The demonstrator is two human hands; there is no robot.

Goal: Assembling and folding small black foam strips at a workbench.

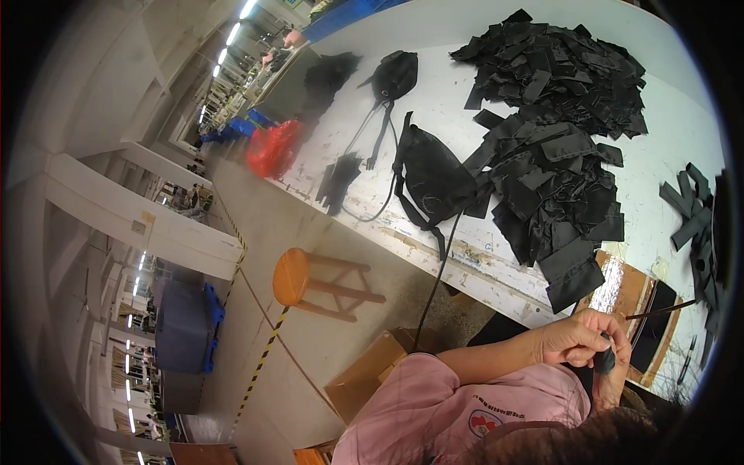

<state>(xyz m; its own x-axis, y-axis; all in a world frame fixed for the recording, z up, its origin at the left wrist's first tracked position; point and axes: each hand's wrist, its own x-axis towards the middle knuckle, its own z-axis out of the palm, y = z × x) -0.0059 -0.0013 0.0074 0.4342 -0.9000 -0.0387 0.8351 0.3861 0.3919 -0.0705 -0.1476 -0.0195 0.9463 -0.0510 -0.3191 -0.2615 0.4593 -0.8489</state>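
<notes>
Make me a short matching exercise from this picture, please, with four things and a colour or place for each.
Things:
1. stool
2. plastic bag
3. dark piece
4. shirt

Colours and places:
A. between the left hand and the right hand
B. pink
C. orange-brown
D. red

Right pairs: 1-C, 2-D, 3-A, 4-B.
</notes>
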